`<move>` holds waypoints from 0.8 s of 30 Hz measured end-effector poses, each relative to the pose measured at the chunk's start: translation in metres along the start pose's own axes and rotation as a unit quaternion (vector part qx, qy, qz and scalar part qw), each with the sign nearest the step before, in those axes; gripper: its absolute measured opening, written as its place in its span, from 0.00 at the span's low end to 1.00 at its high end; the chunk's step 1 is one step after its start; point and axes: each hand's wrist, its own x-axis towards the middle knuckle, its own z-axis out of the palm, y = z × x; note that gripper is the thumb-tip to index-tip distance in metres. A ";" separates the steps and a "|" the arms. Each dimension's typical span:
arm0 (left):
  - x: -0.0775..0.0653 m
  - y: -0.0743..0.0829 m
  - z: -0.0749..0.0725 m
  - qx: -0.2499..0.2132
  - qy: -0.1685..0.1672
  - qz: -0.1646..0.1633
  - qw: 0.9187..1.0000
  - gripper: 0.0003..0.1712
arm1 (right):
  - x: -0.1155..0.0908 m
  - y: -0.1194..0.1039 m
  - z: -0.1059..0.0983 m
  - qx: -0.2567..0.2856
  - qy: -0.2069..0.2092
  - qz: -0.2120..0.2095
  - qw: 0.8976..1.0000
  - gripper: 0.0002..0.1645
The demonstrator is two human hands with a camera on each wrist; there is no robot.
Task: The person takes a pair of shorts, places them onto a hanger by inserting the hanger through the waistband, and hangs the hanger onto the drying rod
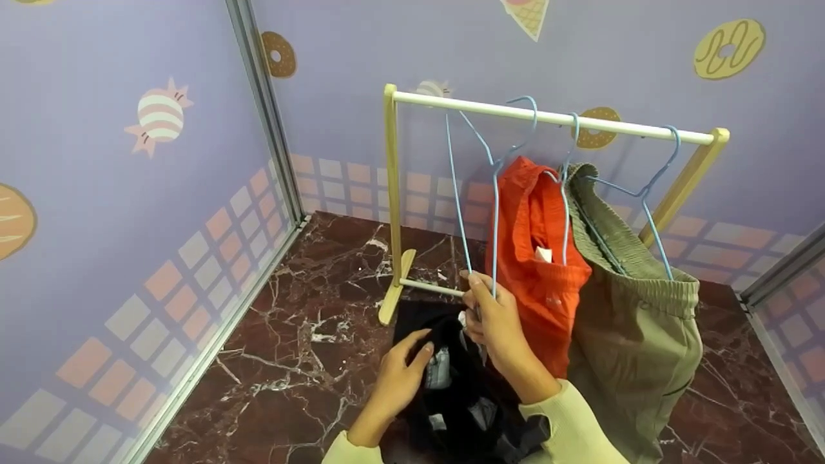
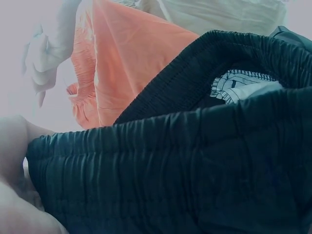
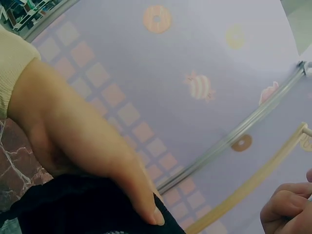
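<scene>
My left hand [image 1: 399,374] pinches the elastic waistband of black pants [image 1: 416,316], thumb on one side and fingers on the other. In the left wrist view the waistband [image 2: 146,146] gapes, with whitish lining or pocket cloth [image 2: 251,90] inside. My right hand [image 1: 499,325] grips a blue wire hanger [image 1: 495,225] low down, just above the black pants; its hook overlaps the white rail [image 1: 464,105]. Beside that hand hang red-orange pants [image 1: 515,225] on a second blue hanger. The right wrist view catches the left thumb [image 3: 139,195] pressed on the black cloth.
Olive pants [image 1: 638,341] hang from another blue hanger [image 1: 654,219] at the right of the rack. The rack's wooden post [image 1: 392,187] and foot stand on dark red marbled floor [image 1: 290,361]. Purple printed walls [image 1: 335,64] enclose the left and back.
</scene>
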 end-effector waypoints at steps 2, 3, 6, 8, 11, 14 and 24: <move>0.000 0.000 0.000 0.001 0.003 0.005 1.000 0.20 | -0.003 0.001 -0.002 -0.007 -0.001 0.000 1.000 0.20; 0.000 0.000 0.001 0.000 0.002 0.004 1.000 0.20 | -0.004 0.001 -0.004 -0.013 -0.002 -0.001 1.000 0.20; 0.001 0.001 0.000 -0.001 -0.002 0.003 1.000 0.20 | -0.009 0.002 -0.007 -0.031 -0.003 -0.004 1.000 0.21; 0.001 0.003 0.000 0.004 -0.004 0.003 1.000 0.20 | -0.012 0.002 -0.009 -0.039 -0.005 -0.006 0.999 0.22; 0.002 0.005 -0.002 0.008 -0.005 0.002 1.000 0.20 | -0.017 0.003 -0.012 -0.043 -0.013 -0.010 0.999 0.23; 0.003 0.008 -0.002 0.012 -0.002 0.003 1.000 0.20 | -0.021 0.003 -0.014 -0.046 -0.019 -0.012 0.999 0.23; 0.007 0.016 -0.003 0.008 0.018 0.002 1.000 0.20 | -0.032 0.010 -0.025 -0.051 -0.017 -0.004 0.999 0.22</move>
